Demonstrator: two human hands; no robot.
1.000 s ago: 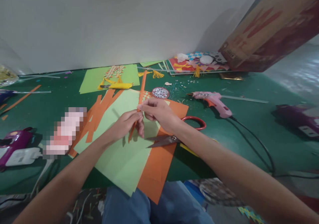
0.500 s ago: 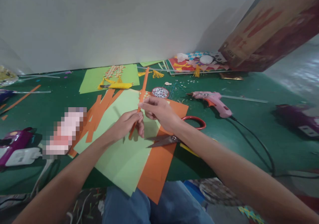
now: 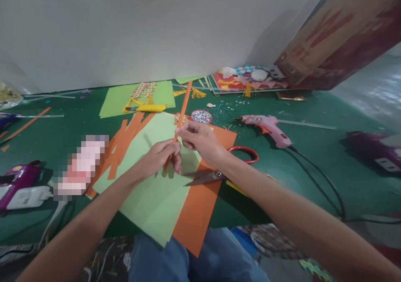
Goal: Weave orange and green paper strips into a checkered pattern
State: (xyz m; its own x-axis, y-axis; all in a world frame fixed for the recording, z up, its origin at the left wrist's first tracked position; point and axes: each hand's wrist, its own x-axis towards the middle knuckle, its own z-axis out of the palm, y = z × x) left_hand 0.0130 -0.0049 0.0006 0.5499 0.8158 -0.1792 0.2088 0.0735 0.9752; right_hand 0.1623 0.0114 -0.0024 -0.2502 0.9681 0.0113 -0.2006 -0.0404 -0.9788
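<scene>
A narrow orange paper strip [image 3: 187, 99] slants upward between my hands. My left hand [image 3: 164, 153] pinches its lower part, and the short end shows below the fingers. Just above, my right hand [image 3: 197, 135] grips the same strip between thumb and forefinger. Beneath both hands lie pale green paper sheets [image 3: 150, 202] over orange sheets [image 3: 194, 227]. Scissors [image 3: 208, 176] with red handles rest open on the paper, partly under my right forearm. More orange strips [image 3: 125, 140] are fanned out left of the green sheets.
A yellow cutter [image 3: 150, 108] lies behind on green paper [image 3: 109, 102]. To the right are a pink glue gun [image 3: 269, 127] with its cord and a round dish of beads [image 3: 201, 116]. Finished paper pieces [image 3: 247, 79] stand by the wall. A purple device [image 3: 25, 179] sits at left.
The orange strip has slid slightly up and to the right through my fingers; its lower end is shorter below my left hand. Both hands stay nearly in place.
</scene>
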